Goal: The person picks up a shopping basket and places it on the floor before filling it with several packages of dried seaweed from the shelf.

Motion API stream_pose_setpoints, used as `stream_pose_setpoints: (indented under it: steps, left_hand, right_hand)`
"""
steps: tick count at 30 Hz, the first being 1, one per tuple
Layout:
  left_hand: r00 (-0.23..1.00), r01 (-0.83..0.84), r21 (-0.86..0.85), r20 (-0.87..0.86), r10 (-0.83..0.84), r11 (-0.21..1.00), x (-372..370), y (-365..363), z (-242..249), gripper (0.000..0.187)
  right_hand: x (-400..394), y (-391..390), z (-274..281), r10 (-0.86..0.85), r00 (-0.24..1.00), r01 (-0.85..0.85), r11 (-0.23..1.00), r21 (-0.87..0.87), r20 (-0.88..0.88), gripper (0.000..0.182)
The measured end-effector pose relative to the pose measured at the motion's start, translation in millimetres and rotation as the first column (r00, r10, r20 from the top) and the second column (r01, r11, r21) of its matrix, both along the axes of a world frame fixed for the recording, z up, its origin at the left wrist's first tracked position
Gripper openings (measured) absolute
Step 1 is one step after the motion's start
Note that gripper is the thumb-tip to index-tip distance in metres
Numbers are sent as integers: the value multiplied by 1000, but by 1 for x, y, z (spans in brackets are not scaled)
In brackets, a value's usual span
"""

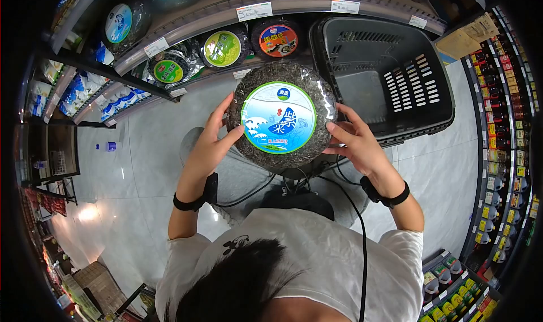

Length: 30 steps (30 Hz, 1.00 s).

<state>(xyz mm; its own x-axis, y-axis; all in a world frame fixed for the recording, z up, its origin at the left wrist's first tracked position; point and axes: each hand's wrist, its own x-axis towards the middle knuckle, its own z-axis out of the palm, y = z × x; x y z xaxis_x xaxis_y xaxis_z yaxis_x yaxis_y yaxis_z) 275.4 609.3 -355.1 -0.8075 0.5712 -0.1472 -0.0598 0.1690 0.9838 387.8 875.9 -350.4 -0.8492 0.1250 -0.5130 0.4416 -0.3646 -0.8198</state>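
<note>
Seaweed pack (279, 118), just one, round and dark, is clamped between your left hand (214, 135) and right hand (359, 141), fingers at opposite edges, above the floor (121, 175) and left of one black basket (367, 56). Its blue-and-white label reads 紫菜 in large characters beneath one small round emblem; you cannot make out the finest print. Beyond it, you face three round packs (222, 48) on the lower shelf (209, 80), labelled green, lime and orange-red. Four price tags (254, 11) line the upper shelf edge (300, 9). You wear two black wristbands (189, 203).
</note>
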Motion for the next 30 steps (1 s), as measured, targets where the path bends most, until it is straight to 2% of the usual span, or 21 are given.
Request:
stream_pose_setpoints:
  steps: [3, 6, 9, 10, 11, 13, 15, 16, 19, 20, 21, 23, 25, 26, 27, 28, 30]
  left_hand:
    - [999, 0, -27, -35, -1, 1000, 0, 4, -2, 61]
    - [995, 21, -41, -96, -25, 999, -2, 8, -7, 61]
    - [998, 62, 52, -37, -60, 997, -6, 24, 0, 63]
    - [996, 82, 69, -46, -79, 994, -8, 33, 3, 63]
    - [994, 102, 85, -54, -98, 991, -11, 42, 7, 64]
    - [986, 169, 86, -14, -168, 982, -18, 62, 10, 65]
    - [961, 260, 65, 78, -265, 963, -30, 85, 10, 65]
    - [939, 331, 99, 60, -338, 938, -35, 98, 10, 64]
    - [912, 373, -109, -141, -386, 921, -47, 140, -9, 65]
    - [851, 359, -173, -343, -398, 917, -53, 156, -20, 64]
    - [749, 331, -231, -526, -404, 915, -57, 171, -31, 65]
    - [768, 144, -430, -519, -375, 891, -49, 198, -45, 68]
    - [794, 74, -559, -469, -388, 826, -38, 220, -68, 75]
    - [790, 123, -608, -419, -449, 784, -35, 223, -80, 78]
    - [804, 80, -553, -456, -382, 829, -28, 223, -83, 70]
    - [786, 86, -567, -467, -405, 819, -27, 222, -80, 64]
    - [759, 78, -567, -500, -418, 820, -31, 218, -77, 56]
  right_hand:
    - [2, 3, -3, -6, 1000, 6, 1000, -8, 0, 58]
    - [4, 6, 3, -24, 1000, 24, 1000, -8, 20, 51]
    - [4, 24, 14, 91, 995, -90, 996, 30, -41, 35]
    - [5, 31, 17, 85, 989, -68, 987, 144, -118, 23]
    - [5, 39, 27, 89, 978, -54, 982, 184, -186, 25]
    - [7, 53, 42, -76, 958, 122, 981, 153, -278, 27]
    - [8, 73, 59, -191, 948, 225, 968, 111, -255, 27]
    - [7, 88, 58, -197, 941, 243, 959, 144, -274, 27]
    - [7, 122, 61, -240, 933, 299, 932, 205, -270, 24]
    - [6, 125, 65, -276, 921, 342, 910, 233, -275, 23]
    - [6, 141, 63, -231, 941, 302, 905, 301, -248, 26]
    - [0, 155, 62, -218, 945, 304, 862, 406, -245, 29]
    - [-6, 176, 51, -184, 967, 255, 764, 592, -177, 43]
    - [-12, 187, 41, -164, 973, 231, 694, 682, -163, 47]
    - [-20, 199, 31, -143, 979, 205, 612, 764, -148, 51]
    - [-30, 211, 20, -104, 993, 112, 633, 766, -59, 58]
    - [-50, 226, -3, -17, 993, -95, 429, 899, 113, 57]
